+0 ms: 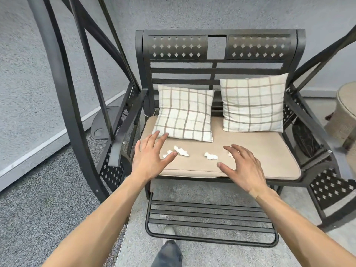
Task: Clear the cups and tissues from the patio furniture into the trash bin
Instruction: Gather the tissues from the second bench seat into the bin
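Several crumpled white tissues lie on the beige seat cushion (269, 162) of a black metal swing bench. One tissue (181, 151) lies just right of my left fingertips, with a smaller piece (167, 154) partly under them. Another tissue (211, 156) rests mid-cushion, and a fourth (229, 154) peeks out behind my right fingers. My left hand (150, 157) hovers over the cushion's left front, fingers spread, holding nothing. My right hand (243, 166) hovers over the front middle, also spread and empty. No cup or trash bin is in view.
Two checked pillows (185, 114) (252, 103) lean against the bench back. The bench's armrest (125, 128) and curved frame (63, 93) stand on the left, a footrest (210, 218) below. A woven round object (346, 112) sits at the right edge. My foot (169, 247) is on the floor.
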The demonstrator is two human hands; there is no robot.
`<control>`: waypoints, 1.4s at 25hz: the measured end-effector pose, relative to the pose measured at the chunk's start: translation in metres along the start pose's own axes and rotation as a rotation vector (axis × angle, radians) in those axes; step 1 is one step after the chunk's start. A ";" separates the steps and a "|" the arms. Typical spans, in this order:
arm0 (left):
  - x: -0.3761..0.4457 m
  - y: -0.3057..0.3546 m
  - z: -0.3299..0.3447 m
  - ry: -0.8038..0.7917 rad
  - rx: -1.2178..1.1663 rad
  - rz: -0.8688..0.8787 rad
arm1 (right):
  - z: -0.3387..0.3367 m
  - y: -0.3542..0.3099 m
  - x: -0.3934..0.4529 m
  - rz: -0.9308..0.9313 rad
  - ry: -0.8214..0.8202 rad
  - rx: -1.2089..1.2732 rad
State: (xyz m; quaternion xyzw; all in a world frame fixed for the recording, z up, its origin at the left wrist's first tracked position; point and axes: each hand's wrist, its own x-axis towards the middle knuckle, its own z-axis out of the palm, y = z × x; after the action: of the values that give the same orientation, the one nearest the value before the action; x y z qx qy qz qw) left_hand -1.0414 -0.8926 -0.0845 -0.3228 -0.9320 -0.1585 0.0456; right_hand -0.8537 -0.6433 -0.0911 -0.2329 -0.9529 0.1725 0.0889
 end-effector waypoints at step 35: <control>0.144 -0.112 0.368 -0.572 -0.032 -0.401 | 0.289 0.237 0.196 0.464 -0.389 -0.207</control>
State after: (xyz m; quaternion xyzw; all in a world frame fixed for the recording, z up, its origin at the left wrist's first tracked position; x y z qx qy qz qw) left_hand -1.2170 -0.7715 -0.4354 -0.1652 -0.9493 -0.0820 -0.2547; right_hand -0.9997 -0.4361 -0.4288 -0.4146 -0.8860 0.1316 -0.1608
